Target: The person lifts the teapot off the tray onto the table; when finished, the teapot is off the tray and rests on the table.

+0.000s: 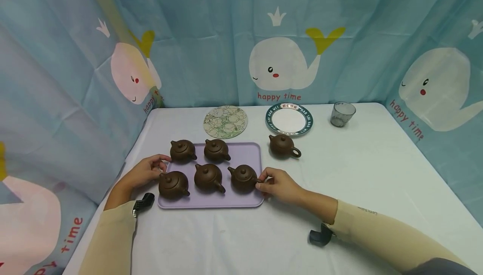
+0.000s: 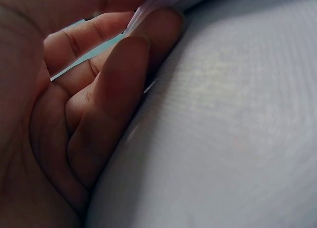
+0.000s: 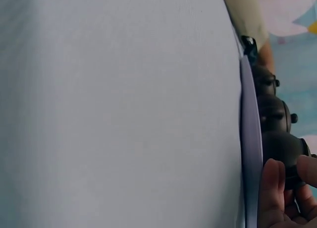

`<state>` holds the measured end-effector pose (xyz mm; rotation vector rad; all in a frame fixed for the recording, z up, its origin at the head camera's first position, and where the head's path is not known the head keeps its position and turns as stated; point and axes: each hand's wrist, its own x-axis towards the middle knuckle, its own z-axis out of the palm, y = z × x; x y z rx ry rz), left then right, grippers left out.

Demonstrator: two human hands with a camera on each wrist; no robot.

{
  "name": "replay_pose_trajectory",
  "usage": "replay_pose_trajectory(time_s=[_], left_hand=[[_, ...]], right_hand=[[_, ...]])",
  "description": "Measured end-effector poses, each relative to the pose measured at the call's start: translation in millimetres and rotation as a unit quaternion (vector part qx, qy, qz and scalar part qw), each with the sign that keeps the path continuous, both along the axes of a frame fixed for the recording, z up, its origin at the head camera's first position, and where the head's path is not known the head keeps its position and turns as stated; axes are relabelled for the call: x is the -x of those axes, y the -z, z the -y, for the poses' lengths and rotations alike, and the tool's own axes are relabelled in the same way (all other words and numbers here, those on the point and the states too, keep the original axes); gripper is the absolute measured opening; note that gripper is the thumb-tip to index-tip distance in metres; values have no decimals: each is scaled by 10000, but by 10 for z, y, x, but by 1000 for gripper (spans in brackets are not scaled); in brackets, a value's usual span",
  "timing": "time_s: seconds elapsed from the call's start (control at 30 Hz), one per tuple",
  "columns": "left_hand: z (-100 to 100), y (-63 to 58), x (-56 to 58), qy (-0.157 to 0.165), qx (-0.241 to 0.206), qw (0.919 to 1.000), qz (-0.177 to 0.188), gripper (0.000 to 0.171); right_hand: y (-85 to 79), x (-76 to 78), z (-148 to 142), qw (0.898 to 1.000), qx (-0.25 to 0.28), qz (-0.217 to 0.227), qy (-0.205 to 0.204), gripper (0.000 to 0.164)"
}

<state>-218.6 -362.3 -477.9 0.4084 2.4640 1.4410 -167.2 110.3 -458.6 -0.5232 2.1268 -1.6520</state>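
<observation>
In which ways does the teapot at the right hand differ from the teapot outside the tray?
The held teapot is on the purple tray; the outside teapot stands on the white table. The right hand grips the held teapot; no hand touches the outside teapot. Both are brown and lidded, spouts pointing leftward in the head view.

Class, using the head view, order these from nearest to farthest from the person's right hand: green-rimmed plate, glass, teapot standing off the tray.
From the right hand:
1. Lone teapot: just beyond the hand, right of the tray.
2. Green-rimmed plate: behind that teapot.
3. Glass: far back, right of the plate.
</observation>
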Motion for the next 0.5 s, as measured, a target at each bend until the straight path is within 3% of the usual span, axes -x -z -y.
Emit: replay_pose_trajectory(time_s=[0.23, 0.5], left_hand=[[8, 43, 18, -58, 86, 9999, -45, 52], [-9, 2, -6, -105, 134, 9998, -50, 51]], right_hand=[[-22, 15, -53, 10000, -19, -75, 20, 16], [-101, 43, -169, 9992, -176, -280, 211, 17]])
